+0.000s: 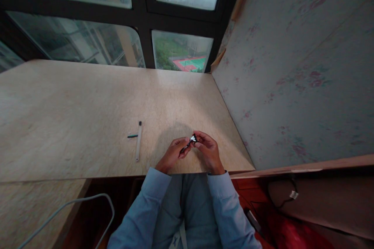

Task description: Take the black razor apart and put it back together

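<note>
Both hands meet above the near edge of the pale tabletop, around a small black object with a shiny silver part [193, 139]. Its exact kind is too small to make out. My left hand [173, 153] is closed on the slim dark lower end. At the silver upper end, the thumb and fingers of my right hand [209, 150] pinch it. The fingers cover much of the object. To the left of my hands lies a long white stick-like thing with a black tip [138, 142], and a short dark green stick [132, 136] points towards its side.
The pale tabletop [73, 124] runs back to dark-framed windows [147, 19]. A flower-patterned wall [280, 66] bounds it on the right. At lower left a grey cable [73, 201] loops beside the table. A dark cord with a white tag [293, 194] hangs at lower right.
</note>
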Available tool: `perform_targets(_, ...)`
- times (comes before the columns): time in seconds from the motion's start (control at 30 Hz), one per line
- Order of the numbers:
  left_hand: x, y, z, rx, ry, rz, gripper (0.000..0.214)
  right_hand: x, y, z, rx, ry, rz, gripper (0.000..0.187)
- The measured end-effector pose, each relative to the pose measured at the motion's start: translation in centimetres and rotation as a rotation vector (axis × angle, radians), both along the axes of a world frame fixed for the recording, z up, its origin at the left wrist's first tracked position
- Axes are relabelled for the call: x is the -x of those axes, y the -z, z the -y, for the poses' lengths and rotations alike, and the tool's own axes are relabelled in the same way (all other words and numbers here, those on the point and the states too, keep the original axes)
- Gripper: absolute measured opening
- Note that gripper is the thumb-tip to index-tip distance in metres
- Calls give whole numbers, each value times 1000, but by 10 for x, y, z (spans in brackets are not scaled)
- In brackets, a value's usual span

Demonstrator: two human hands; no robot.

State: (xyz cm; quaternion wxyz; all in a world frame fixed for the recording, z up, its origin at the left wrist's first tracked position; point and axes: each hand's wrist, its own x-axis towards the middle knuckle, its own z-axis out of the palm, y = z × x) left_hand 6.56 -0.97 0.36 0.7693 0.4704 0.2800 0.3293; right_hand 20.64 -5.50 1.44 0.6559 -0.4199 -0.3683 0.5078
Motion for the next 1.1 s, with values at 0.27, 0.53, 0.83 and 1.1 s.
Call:
perform_targets(0.27,0,-3,1,-13,-2,-21,43,0,2,2,-14,-13,-31,36)
perform_targets(0.53,0,-5,2,-17,-5,-39,45,3,3,3,-8,16,-82,37)
perform_targets(0.83,0,-7,3,4,-40,-46,47,2,8,5,-35,51,-21,40)
perform_targets(1.1,0,-8,3,3,-39,-50,47,2,13,5,-73,121,15,40)
